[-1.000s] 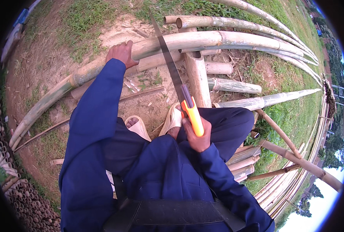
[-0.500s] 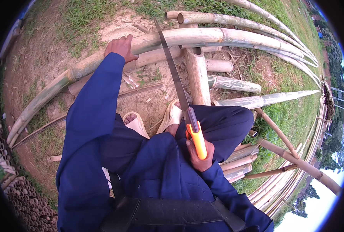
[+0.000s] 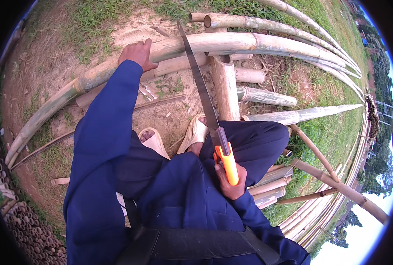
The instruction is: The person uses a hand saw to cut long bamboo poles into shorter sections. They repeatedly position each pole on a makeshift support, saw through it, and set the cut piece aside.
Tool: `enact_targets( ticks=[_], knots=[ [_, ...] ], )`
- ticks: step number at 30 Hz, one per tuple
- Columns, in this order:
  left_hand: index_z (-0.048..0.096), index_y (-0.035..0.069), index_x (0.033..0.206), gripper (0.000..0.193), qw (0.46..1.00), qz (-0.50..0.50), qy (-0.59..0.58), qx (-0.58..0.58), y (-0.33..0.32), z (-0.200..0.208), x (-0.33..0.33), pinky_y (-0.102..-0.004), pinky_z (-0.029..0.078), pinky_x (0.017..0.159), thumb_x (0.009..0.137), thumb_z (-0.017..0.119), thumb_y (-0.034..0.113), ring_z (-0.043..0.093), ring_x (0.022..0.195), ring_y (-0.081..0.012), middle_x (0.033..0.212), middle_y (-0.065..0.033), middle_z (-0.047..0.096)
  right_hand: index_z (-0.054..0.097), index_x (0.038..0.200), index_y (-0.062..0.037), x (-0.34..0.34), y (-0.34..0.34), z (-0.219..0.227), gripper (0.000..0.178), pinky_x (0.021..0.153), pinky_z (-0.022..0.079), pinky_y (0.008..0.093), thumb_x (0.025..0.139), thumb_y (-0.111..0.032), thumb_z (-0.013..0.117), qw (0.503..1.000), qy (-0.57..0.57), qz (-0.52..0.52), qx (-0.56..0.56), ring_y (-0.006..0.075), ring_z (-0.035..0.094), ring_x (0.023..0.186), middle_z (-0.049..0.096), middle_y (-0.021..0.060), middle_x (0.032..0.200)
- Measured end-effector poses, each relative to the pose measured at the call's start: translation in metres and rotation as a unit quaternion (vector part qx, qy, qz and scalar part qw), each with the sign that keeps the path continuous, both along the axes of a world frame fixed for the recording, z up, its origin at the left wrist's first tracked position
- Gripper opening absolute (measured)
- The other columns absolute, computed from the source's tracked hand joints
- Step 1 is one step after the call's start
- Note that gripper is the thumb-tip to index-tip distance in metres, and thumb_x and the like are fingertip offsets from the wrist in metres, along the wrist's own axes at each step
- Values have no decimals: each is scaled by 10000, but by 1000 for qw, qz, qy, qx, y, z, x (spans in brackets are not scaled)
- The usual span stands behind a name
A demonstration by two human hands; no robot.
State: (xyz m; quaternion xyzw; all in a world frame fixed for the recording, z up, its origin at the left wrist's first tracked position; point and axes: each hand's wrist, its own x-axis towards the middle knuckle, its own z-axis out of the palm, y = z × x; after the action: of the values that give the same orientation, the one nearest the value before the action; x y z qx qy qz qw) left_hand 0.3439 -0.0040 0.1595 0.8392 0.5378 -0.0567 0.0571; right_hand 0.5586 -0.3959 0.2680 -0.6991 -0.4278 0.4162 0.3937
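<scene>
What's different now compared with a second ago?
The right hand has drawn the saw back toward the body. Nothing was taken hold of or let go. The left hand stays on the bamboo pole, and the blade still lies across it.

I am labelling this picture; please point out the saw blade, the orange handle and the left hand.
Saw blade [image 3: 199, 79], head view: middle section.
Orange handle [image 3: 228, 167], head view: central grip.
Left hand [image 3: 136, 54], head view: its back.

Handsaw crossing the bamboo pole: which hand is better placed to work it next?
The right hand, I'd judge: it holds the handsaw by its orange handle, with the blade stretching across the bamboo pole. The left hand clasps the pole left of the blade, so it seems better suited to steadying.
</scene>
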Motion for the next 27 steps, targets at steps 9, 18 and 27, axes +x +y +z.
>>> enact_targets(
  ticks=[9, 18, 27],
  knots=[
    [575, 80, 1236, 735, 1000, -16, -16, -8, 13, -1, 5, -464, 607, 866, 748, 819, 571, 743, 963, -366, 1045, -174, 742, 676, 934, 34, 3, 202, -56, 190, 614, 479, 318, 942, -137, 758, 997, 25, 13, 70, 109, 557, 648, 639, 54, 715],
    [568, 83, 1200, 707, 1000, 2, -15, 13, 2, -2, -2, -446, 606, 861, 739, 828, 552, 740, 950, -351, 1041, -160, 730, 681, 1246, 55, -2, 23, 1, 318, 747, 535, 256, 937, -11, 707, 999, -22, 12, 22, 94, 667, 811, 731, 81, 866],
    [557, 83, 1197, 712, 999, -34, -16, 35, 12, -6, -4, -449, 604, 858, 744, 823, 563, 740, 951, -349, 1051, -165, 732, 683, 959, 38, -5, 160, -54, 152, 613, 482, 304, 946, -106, 733, 996, 56, -6, 65, 93, 552, 655, 633, 41, 705]
  ],
)
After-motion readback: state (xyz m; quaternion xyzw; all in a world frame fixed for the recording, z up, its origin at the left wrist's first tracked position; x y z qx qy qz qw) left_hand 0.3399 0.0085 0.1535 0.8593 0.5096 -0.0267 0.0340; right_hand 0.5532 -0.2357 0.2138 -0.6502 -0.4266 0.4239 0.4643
